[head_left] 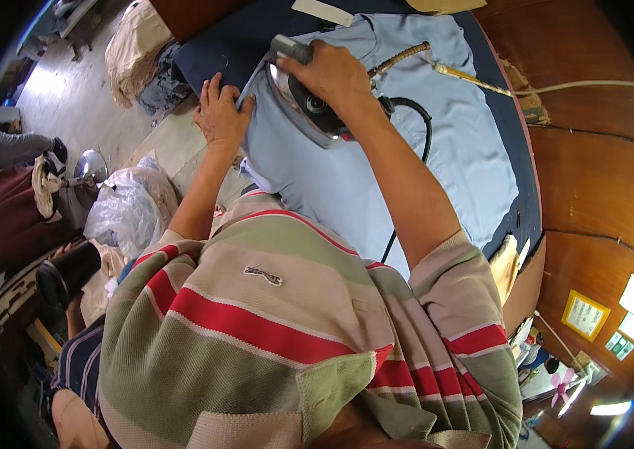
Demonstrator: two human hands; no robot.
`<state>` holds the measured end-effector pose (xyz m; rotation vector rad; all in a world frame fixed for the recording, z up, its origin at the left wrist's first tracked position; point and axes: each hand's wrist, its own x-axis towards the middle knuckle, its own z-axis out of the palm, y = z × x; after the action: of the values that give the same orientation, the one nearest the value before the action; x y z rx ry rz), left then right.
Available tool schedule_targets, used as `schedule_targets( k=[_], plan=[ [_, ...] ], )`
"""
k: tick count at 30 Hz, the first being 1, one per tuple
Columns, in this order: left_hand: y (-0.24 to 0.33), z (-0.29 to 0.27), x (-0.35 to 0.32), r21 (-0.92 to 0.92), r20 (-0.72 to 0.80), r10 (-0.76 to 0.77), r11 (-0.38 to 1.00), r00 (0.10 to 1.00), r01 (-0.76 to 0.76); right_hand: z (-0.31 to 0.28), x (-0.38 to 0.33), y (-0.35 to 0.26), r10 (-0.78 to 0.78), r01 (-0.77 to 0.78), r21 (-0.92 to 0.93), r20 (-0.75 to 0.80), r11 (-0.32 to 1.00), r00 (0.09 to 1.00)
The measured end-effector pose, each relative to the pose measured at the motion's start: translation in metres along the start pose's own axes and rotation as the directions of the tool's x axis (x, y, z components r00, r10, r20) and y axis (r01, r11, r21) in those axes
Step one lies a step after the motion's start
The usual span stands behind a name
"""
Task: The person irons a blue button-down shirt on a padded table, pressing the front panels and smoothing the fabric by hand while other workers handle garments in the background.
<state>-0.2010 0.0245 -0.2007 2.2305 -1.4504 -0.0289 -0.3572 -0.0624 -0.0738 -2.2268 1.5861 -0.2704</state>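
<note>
A light blue garment (317,187) lies spread over a dark blue padded ironing table (212,45). My right hand (336,75) is wrapped round the handle of a steam iron (306,105), whose soleplate rests on the garment near its left edge. A black cord and a brown wrapped hose (401,57) run from the iron toward the right. My left hand (225,114) lies at the table's left edge, beside the garment's border, fingers spread and stretched out. Its fingertips touch the dark cover and the cloth edge.
A wooden panel wall (594,172) stands along the right side. To the left, a clear plastic bag (133,206) and heaped cloth (137,52) lie on the floor. Another person's striped clothing (81,359) shows at lower left. A pale strip (323,11) lies at the table's far end.
</note>
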Motion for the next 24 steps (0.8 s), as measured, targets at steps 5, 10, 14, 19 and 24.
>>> schedule_targets(
  k=[5,10,14,19,24],
  plan=[
    [-0.009,0.005,-0.003,-0.159,0.002,-0.058,0.986,0.998,0.058,0.0,0.028,-0.009,0.007,-0.006,-0.059,0.029,0.998,1.0],
    [-0.009,-0.001,-0.001,-0.121,0.007,-0.062,0.991,0.998,0.062,-0.001,0.017,-0.009,-0.116,0.122,-0.098,0.072,0.988,0.991],
    [-0.008,-0.004,-0.015,-0.071,-0.109,-0.103,0.993,0.989,0.096,0.003,0.003,-0.014,-0.187,0.21,-0.116,0.178,0.971,0.966],
    [-0.019,0.0,-0.026,-0.391,0.041,-0.209,0.897,0.977,0.208,0.004,0.0,-0.024,-0.151,0.17,-0.09,0.184,0.981,0.971],
    [-0.035,0.009,-0.026,-0.497,-0.091,-0.11,0.866,0.99,0.05,0.009,-0.001,-0.032,-0.204,0.232,-0.1,0.23,0.968,0.952]
  ],
)
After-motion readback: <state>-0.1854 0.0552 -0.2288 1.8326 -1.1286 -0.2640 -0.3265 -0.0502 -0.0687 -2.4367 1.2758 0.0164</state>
